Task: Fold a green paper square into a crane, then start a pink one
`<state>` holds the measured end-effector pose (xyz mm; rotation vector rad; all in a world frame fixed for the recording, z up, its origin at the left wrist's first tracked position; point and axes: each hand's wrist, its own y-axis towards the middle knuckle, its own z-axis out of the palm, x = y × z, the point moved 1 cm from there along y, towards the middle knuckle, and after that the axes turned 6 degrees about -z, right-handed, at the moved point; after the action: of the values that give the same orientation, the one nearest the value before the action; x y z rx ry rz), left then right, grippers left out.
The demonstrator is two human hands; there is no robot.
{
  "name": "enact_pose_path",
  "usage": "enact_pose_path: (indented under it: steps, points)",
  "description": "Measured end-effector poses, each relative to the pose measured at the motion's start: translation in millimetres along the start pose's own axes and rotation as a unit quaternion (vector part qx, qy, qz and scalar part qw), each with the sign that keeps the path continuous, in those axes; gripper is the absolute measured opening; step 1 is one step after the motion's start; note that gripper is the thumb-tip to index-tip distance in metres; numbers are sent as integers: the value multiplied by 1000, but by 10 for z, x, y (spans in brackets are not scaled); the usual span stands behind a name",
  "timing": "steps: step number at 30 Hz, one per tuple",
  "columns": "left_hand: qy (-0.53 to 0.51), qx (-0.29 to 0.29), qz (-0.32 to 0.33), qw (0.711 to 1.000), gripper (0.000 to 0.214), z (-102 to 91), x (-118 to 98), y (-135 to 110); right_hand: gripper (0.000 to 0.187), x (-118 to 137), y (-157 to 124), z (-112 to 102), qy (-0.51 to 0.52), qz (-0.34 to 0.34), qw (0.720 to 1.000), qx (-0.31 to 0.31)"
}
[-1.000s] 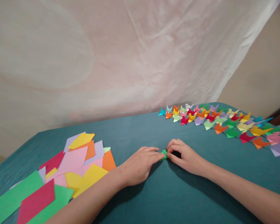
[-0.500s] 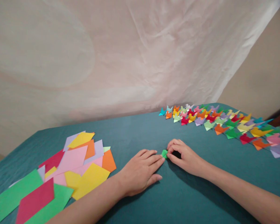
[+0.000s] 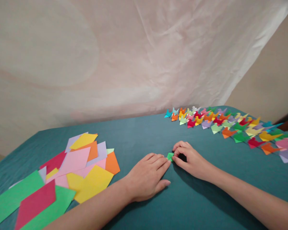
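A small folded green paper piece (image 3: 170,156) lies on the teal cloth in the middle of the table. My right hand (image 3: 191,160) curls over it from the right, fingers pinched on its edge. My left hand (image 3: 147,175) lies flat on the cloth just left of it, fingers stretched out together, fingertips touching the green piece.
A loose pile of coloured paper sheets (image 3: 69,172) covers the cloth at the left. Rows of several small folded paper figures (image 3: 230,126) run along the back right of the teal table (image 3: 134,134). A pale sheet hangs behind the table.
My left hand has flattened and slid slightly back toward me, its thumb now spread out. My right hand keeps its pinch on the green piece.
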<state>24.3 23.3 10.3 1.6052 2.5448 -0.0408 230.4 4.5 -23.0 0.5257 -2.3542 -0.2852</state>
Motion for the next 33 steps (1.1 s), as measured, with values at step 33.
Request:
enact_pose_path:
  steps: [33]
  points:
    - [-10, -5, -17, 1000, 49, 23, -26, 5, 12, 6, 13, 37, -24, -4, 1000, -10]
